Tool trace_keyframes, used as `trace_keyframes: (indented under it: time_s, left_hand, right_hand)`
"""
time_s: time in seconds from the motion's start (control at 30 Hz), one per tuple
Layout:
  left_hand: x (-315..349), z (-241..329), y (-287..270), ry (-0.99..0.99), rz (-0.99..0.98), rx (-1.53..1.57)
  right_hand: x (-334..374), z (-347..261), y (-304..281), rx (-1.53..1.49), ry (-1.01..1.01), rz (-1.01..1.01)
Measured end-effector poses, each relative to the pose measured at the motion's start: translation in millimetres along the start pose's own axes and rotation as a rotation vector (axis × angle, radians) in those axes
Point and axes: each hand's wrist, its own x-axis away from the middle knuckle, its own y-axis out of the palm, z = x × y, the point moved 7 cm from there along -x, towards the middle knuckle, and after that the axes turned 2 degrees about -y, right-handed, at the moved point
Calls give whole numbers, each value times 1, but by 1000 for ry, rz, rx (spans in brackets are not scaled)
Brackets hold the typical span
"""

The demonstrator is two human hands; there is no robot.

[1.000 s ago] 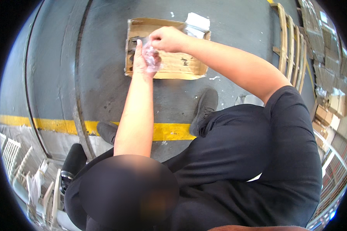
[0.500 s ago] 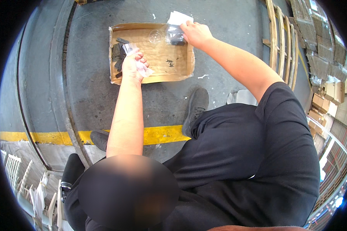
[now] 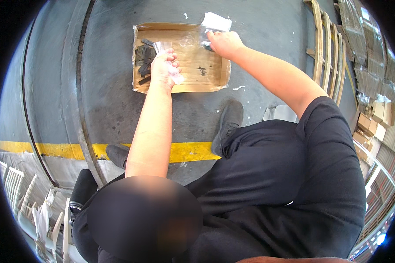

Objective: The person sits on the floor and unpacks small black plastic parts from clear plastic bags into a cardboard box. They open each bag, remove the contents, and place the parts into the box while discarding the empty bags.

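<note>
A shallow cardboard tray (image 3: 193, 83) lies on the floor in front of me. My left hand (image 3: 163, 68) is over its left half, fingers closed around crumpled clear plastic film (image 3: 177, 78) that sticks out at both ends of the fist. Beneath and beside that hand are several dark flat strips (image 3: 145, 56). At the tray's far right corner my right hand (image 3: 226, 44) pinches the edge of a clear plastic piece (image 3: 204, 36); its fingertips are partly hidden. A round clear plastic shape (image 3: 187, 40) sits near the far wall, and dark scraps (image 3: 202, 70) lie on the tray's bottom.
White sheets (image 3: 217, 21) lie on the floor just beyond the tray. A wooden pallet (image 3: 320, 48) stands at the right, with wrapped stacks (image 3: 368, 52) behind it. A yellow floor line (image 3: 191, 152) crosses by my shoes (image 3: 229, 125). A metal floor rail (image 3: 80, 87) runs along the left.
The whole view has shifted slightly, putting the tray farther right in the picture. Relative to the tray, my right hand has moved a little left and inward. My left hand keeps its hold.
</note>
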Motion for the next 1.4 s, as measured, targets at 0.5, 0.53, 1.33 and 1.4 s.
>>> trace_keyframes:
  time_s: [0.5,0.53,1.33,1.4]
  left_hand:
    - [3,5,-7,-75,63,-49]
    - [3,6,-8,-71,71,-49]
    - [7,24,9,134,14,-696]
    - [4,27,14,186,-28,-900]
  right_hand:
    - [-10,2,-2,68,-52,51]
    - [-13,4,-3,73,-48,49]
    - [-16,4,1,-46,-3,-34]
    - [-11,4,-5,-76,1,-32]
